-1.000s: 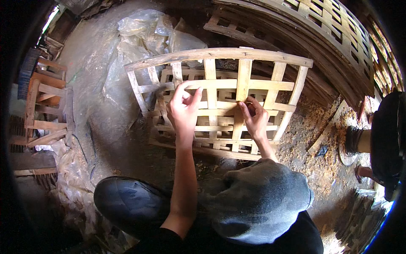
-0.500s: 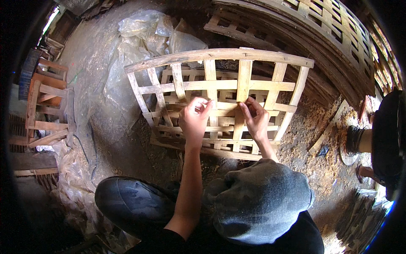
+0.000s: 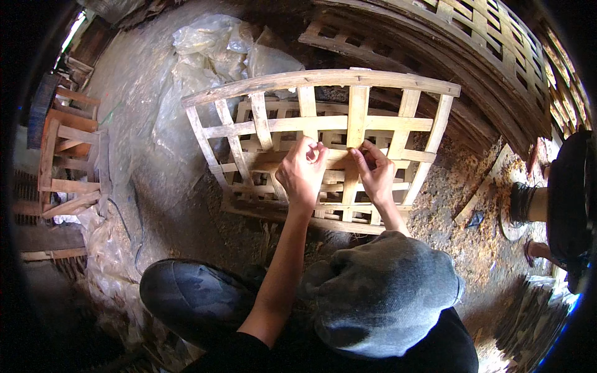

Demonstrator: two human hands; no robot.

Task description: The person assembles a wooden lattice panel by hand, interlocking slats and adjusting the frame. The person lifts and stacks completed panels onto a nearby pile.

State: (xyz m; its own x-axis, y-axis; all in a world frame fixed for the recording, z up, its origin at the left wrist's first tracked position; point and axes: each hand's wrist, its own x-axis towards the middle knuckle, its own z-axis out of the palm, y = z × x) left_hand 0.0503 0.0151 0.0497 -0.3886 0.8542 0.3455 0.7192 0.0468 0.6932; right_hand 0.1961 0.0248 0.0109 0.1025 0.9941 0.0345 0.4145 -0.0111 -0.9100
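A woven lattice panel (image 3: 329, 124) of pale bamboo or wood slats, with a thicker top bar, stands tilted before me. Thumb and forefinger of my right hand (image 3: 377, 171) pinch the edge of a slat (image 3: 357, 116) near a crossing, right of the panel's middle. Left of it, my left hand (image 3: 303, 173) is closed in front of the weave, its fingers curled and pinched together. Whatever may be in that pinch is hidden. Behind the upright panel another slatted panel (image 3: 252, 112) shows through the gaps.
Stacked lattice panels (image 3: 410, 74) fill the far right. Crumpled clear plastic sheeting (image 3: 208, 56) lies at the far left, and a wooden crate-like frame (image 3: 74, 158) stands left. Beside a cord-wrapped post (image 3: 528, 202) at right is another person's foot (image 3: 540, 252). My knees are below the panel.
My left hand has shifted right and slightly upward across the lattice, nearer the right hand. The right hand stays at its slat, and the panel has barely moved.
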